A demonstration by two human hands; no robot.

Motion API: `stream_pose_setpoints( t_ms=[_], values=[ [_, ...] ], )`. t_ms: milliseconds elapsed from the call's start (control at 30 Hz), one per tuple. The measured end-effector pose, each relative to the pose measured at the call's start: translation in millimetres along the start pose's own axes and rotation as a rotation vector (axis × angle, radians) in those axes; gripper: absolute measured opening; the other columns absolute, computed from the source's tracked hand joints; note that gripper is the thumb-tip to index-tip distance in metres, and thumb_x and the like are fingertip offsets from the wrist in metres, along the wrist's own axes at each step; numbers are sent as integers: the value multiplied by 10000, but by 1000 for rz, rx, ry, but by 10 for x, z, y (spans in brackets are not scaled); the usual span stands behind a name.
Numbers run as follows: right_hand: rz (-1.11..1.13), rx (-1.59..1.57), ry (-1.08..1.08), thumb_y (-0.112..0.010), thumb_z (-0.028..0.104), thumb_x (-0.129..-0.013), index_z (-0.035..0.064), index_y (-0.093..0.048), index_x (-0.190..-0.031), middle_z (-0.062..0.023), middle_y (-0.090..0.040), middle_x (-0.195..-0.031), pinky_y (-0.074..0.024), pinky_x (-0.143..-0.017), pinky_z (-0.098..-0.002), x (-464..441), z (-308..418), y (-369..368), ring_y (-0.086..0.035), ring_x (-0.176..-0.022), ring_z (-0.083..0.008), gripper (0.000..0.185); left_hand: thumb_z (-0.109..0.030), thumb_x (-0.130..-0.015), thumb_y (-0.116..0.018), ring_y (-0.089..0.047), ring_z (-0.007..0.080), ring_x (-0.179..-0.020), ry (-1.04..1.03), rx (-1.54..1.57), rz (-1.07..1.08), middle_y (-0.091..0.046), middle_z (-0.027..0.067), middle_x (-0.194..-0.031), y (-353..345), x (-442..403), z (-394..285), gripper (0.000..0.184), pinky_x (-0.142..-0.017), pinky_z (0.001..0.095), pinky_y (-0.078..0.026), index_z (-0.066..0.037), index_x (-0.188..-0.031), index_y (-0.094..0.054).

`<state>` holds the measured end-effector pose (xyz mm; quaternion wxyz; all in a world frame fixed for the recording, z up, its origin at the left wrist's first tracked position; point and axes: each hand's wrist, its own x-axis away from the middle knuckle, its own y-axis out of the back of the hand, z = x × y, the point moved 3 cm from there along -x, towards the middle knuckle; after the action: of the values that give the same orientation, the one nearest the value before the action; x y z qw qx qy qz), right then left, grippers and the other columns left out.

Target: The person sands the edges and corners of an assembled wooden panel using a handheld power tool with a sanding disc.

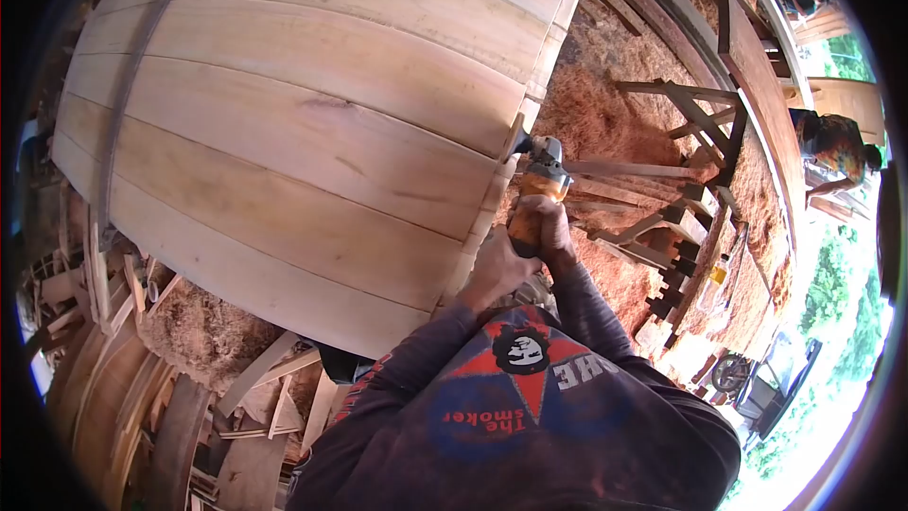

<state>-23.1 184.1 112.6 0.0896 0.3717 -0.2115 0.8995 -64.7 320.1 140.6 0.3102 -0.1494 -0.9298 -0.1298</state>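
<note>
Both of my hands are on a yellow-orange angle grinder (546, 178) with a grey metal head. My right hand (549, 225) wraps around its body, just behind the head. Nearer to me, my left hand (499, 268) is closed at the grinder's rear end; part of its grip is hidden. The grinder's disc (515, 136) stands edge-on at the rim of a large barrel-shaped body of pale wooden planks (312, 132); whether it touches the wood I cannot tell. A dark metal band (132, 85) runs across the planks at the far left.
Reddish sawdust (605, 123) covers the ground, with wooden frames and scraps (700, 123) on the right. Offcuts and boards (274, 378) lie at the lower left. A yellow bottle (721, 270) stands at the right. Another person (837, 147) bends over farther off.
</note>
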Motion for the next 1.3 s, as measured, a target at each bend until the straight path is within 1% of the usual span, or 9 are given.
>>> stream_pose_setpoints(
  t_ms=[100, 167, 367, 833, 967, 1033, 1133, 1200, 1300],
  values=[
    [-58, 608, 285, -705, 237, -806, -3, -713, -954, -102, -720, -880, -581, -742, -339, 264, 366, -420, -697, -766, -215, 282, -220, -664, -855, -731, 339, -938, -107, 488, 253, -716, 189, -1034, 37, -138, 101, 651, -847, 414, -568, 66, -1181, -581],
    [-90, 504, 186, -708, 219, -802, -5, -732, -957, -101, -728, -895, -574, -720, -325, 245, 383, -381, -696, -760, -205, 274, -189, -641, -867, -724, 287, -951, -121, 608, 211, -716, 161, -1019, 30, -109, 9, 644, -842, 394, -560, 63, -1169, -596],
    [19, 12, -21, -725, 213, -791, 12, -659, -1028, -94, -683, -849, -594, -721, -350, 73, 364, -36, -692, -748, -229, 317, -273, -683, -836, -705, 491, -957, 28, -15, 38, -700, 325, -974, 8, -14, -389, 659, -862, 503, -571, 116, -1127, -542],
    [4, -13, -64, -698, 214, -808, 6, -631, -1090, -92, -682, -872, -594, -732, -374, -86, 179, -50, -679, -746, -232, 357, -295, -684, -840, -688, 493, -1027, 53, -75, -18, -701, 318, -1049, 15, -100, -212, 756, -879, 483, -571, 93, -1236, -498],
    [-165, 398, 85, -719, 229, -824, -11, -695, -994, -88, -712, -840, -585, -699, -344, 91, 411, -386, -698, -762, -187, 295, -287, -664, -868, -711, 439, -1022, -84, 232, 168, -719, 273, -1040, -3, -324, 141, 701, -896, 475, -564, 37, -1216, -583],
    [-103, 545, 266, -757, 181, -809, 19, -746, -920, -45, -707, -812, -557, -668, -311, 161, 522, -483, -665, -726, -134, 196, -84, -684, -848, -689, 207, -961, -91, 659, 281, -698, 110, -1064, 12, -302, 61, 633, -852, 340, -551, 30, -1244, -575],
    [-3, 387, 315, -741, 150, -799, -6, -722, -953, -61, -714, -829, -576, -686, -327, 136, 456, -255, -687, -737, -167, 220, -155, -691, -866, -709, 302, -1015, -53, 367, 186, -701, 175, -1103, 1, -201, -151, 749, -877, 383, -560, 26, -1327, -515],
    [60, 28, 141, -710, 150, -795, -20, -680, -985, -80, -703, -840, -586, -682, -343, 59, 494, -117, -690, -720, -205, 257, -217, -700, -847, -701, 433, -1062, -80, 68, 103, -698, 280, -1120, -17, -170, -305, 897, -904, 457, -562, 44, -1433, -401],
    [45, -197, -122, -675, 208, -769, 20, -563, -1175, -107, -645, -916, -583, -779, -405, -150, 354, 170, -661, -810, -262, 461, -254, -713, -825, -699, 472, -1033, 58, -151, 56, -691, 333, -1089, -193, -235, -412, 915, -895, 486, -562, 73, -1439, -374]
  ],
)
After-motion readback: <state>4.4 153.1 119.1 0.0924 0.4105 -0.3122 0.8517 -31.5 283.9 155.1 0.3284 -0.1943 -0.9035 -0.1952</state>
